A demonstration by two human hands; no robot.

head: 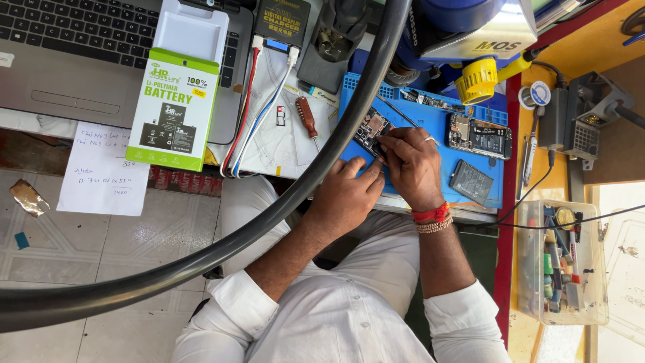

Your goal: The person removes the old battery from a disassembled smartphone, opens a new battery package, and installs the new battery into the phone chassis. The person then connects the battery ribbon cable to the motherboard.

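hands — left (346, 195) steadying, right (410, 161) pinching opened phone (371, 131) | blue mat (430, 124) | screwdriver (308, 119) nearby

Tabletop (282, 144) runs across the upper frame; laptop (80, 60) at upper left, green-and-white box (173, 107) leaning over its edge; blue work mat (430, 121) at centre right carrying an opened phone (479, 136); red-handled screwdriver (308, 119) beside the mat; handwritten paper (101, 168) hanging off the left edge.
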